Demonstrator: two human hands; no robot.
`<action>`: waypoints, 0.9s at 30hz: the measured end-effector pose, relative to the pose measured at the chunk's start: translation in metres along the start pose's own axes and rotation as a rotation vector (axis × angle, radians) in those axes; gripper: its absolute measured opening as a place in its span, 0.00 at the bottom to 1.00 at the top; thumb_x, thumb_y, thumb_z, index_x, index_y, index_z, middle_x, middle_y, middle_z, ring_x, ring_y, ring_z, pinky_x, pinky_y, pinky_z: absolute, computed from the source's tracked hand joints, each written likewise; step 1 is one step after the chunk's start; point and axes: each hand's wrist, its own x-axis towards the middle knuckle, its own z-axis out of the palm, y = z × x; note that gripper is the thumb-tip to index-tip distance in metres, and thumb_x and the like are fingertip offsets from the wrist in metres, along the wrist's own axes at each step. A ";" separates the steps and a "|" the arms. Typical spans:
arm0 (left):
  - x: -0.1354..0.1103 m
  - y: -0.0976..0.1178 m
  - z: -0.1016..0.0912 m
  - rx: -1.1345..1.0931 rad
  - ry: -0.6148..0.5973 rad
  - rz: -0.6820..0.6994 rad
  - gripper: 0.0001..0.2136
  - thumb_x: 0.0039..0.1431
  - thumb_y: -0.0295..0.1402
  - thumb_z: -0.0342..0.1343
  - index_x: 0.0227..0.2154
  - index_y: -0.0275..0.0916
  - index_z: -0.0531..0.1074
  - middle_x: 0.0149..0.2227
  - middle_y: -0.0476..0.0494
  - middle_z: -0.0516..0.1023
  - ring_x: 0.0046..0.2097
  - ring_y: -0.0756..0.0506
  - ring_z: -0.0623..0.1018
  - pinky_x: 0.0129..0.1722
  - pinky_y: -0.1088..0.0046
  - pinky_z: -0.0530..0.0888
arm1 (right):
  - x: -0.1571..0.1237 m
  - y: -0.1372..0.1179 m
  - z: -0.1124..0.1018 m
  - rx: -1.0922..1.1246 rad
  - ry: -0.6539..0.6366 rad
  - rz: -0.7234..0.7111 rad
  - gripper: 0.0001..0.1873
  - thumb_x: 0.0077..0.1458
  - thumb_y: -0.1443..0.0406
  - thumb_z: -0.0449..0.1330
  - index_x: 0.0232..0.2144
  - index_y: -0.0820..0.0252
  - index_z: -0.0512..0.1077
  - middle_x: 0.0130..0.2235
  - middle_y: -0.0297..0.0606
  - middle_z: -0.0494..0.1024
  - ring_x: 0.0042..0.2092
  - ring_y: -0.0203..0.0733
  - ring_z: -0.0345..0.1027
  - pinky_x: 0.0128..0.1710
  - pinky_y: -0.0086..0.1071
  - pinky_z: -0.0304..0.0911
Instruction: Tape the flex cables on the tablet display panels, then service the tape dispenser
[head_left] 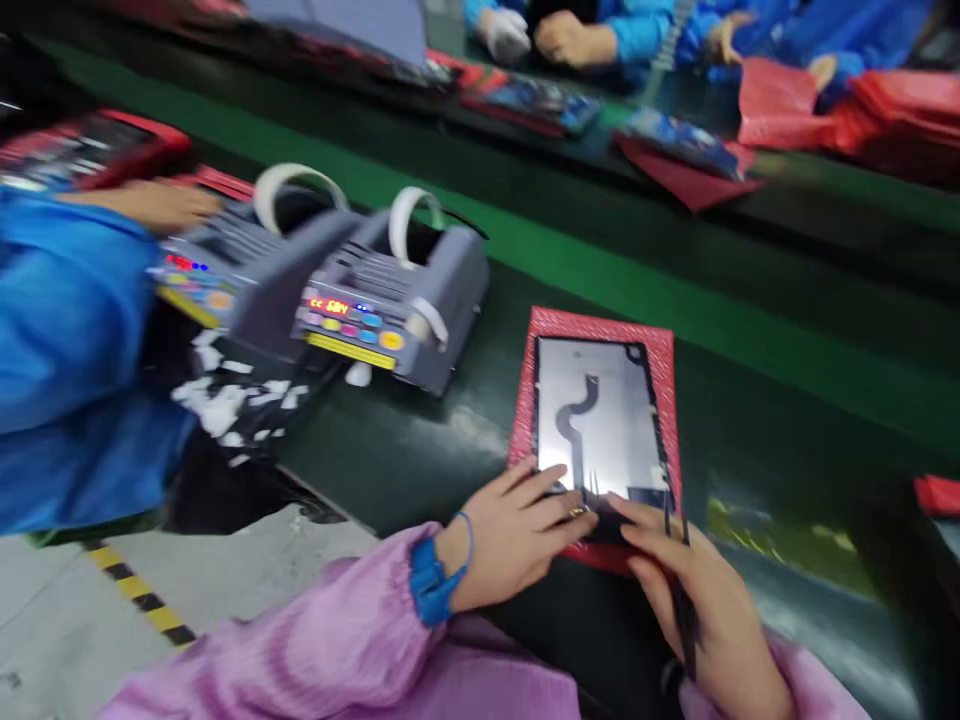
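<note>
A flat display panel [626,425] with a silvery back and black frame lies on a red bubble-wrap sheet [600,322]. A dark, S-curved flex cable [568,418] runs along its back. My left hand [514,530], with a blue wrist strap [433,585], rests with fingers stretched over the panel's lower left edge. Dark tweezers [685,615] sit in my right hand [716,600], their tips pointing up past the panel's lower right corner. The right fingertips reach the panel's lower edge. What lies directly under the fingers is hidden.
Left of the panel stand two grey tape dispensers [450,300], one behind a co-worker's hand [169,203]. White scraps [225,400] hang below them. Across the bench are co-workers' hands [574,40] and red wrap [892,110]. A strip of yellowish film [787,545] lies to the right.
</note>
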 end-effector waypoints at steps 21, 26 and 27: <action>-0.045 -0.040 -0.095 -1.031 1.190 -0.778 0.20 0.47 0.44 0.73 0.31 0.39 0.70 0.23 0.55 0.65 0.26 0.53 0.65 0.26 0.78 0.63 | 0.005 0.028 0.013 -0.046 -0.074 -0.298 0.13 0.61 0.70 0.60 0.47 0.50 0.73 0.51 0.40 0.83 0.49 0.46 0.81 0.45 0.36 0.77; -0.016 0.002 -0.062 -1.347 0.944 -0.619 0.21 0.51 0.50 0.70 0.31 0.39 0.71 0.25 0.53 0.66 0.27 0.52 0.65 0.27 0.76 0.62 | 0.044 -0.019 0.012 0.379 0.045 0.087 0.05 0.65 0.67 0.59 0.40 0.52 0.65 0.46 0.40 0.83 0.45 0.42 0.81 0.44 0.33 0.76; -0.008 0.010 -0.054 -1.367 0.883 -0.603 0.21 0.53 0.51 0.69 0.31 0.39 0.70 0.25 0.53 0.66 0.27 0.52 0.64 0.27 0.75 0.61 | 0.055 -0.028 0.012 0.473 0.050 0.158 0.06 0.65 0.66 0.59 0.39 0.52 0.63 0.46 0.39 0.82 0.44 0.41 0.80 0.44 0.32 0.75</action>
